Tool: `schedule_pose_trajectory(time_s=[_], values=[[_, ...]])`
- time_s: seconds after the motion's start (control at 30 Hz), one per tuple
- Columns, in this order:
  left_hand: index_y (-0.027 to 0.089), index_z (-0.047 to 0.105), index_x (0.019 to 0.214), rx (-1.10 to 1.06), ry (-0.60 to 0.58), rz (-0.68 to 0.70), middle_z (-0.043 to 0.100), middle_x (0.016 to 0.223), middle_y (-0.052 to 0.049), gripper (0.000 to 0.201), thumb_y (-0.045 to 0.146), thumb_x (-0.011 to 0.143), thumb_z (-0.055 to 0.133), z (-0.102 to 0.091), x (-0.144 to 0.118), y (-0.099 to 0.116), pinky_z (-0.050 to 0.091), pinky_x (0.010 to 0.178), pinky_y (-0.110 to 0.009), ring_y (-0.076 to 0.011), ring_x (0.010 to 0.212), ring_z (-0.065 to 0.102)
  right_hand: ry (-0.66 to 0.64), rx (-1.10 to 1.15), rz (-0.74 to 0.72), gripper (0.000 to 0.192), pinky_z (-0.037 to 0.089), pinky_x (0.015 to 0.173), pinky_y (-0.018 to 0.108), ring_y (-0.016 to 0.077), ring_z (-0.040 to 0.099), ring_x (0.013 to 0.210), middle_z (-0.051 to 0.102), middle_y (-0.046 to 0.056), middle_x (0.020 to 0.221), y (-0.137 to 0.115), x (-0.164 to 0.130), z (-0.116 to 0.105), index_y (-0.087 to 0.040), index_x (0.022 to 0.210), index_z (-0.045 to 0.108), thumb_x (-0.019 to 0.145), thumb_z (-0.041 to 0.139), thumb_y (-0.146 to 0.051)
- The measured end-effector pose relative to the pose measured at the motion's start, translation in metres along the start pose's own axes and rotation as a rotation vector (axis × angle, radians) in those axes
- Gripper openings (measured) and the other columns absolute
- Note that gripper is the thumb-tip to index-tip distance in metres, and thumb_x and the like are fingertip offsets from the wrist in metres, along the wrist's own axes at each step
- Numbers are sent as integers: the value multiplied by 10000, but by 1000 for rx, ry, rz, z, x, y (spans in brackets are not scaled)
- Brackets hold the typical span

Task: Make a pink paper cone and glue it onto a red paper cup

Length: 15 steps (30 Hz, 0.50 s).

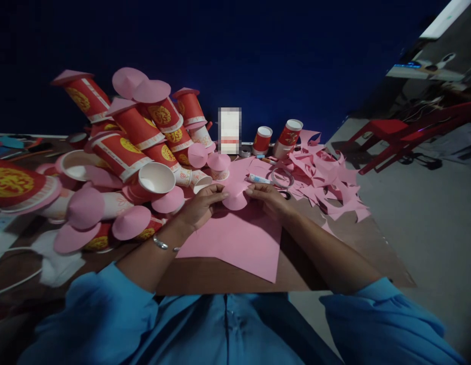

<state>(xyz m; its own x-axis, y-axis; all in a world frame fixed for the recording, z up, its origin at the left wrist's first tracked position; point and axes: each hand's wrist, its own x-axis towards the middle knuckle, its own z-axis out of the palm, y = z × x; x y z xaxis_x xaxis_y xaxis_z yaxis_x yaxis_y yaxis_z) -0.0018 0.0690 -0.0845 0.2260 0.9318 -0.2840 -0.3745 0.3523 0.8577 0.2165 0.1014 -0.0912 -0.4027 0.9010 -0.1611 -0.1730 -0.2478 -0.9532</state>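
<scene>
My left hand (200,205) and my right hand (269,198) both pinch a small pink paper cone (235,196) between their fingertips, just above a pink paper sheet (239,241) lying on the brown table (205,276). A silver bracelet sits on my left wrist. A glue tube (259,179) and a roll of clear tape (282,178) lie just beyond my right hand.
A heap of red paper cups with pink cone lids (136,147) fills the table's left side. Two upright red cups (275,137) stand at the back. Pink paper scraps (326,177) cover the right part. A red stool (383,133) stands on the floor at right.
</scene>
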Motion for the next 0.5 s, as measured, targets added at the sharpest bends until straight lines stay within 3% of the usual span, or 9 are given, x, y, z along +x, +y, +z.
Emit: schedule_pose_trajectory(time_s=[0.37, 0.5], values=[[164, 640, 927, 11, -52, 0, 726, 727, -19, 327, 312, 765, 882, 2, -1, -6, 593, 759, -298, -147, 708, 711, 93, -39, -42, 433, 362, 602, 261, 106, 481, 596, 599, -28, 617, -4, 1, -11, -191, 630, 658, 604, 929, -527], [200, 613, 951, 214, 24, 30, 701, 698, -1, 305, 406, 832, 803, -2, -1, -8, 446, 539, -220, -139, 631, 683, 100, -49, -49, 434, 409, 594, 258, 110, 513, 594, 604, -25, 625, -12, 0, -11, -193, 643, 652, 612, 933, -523]])
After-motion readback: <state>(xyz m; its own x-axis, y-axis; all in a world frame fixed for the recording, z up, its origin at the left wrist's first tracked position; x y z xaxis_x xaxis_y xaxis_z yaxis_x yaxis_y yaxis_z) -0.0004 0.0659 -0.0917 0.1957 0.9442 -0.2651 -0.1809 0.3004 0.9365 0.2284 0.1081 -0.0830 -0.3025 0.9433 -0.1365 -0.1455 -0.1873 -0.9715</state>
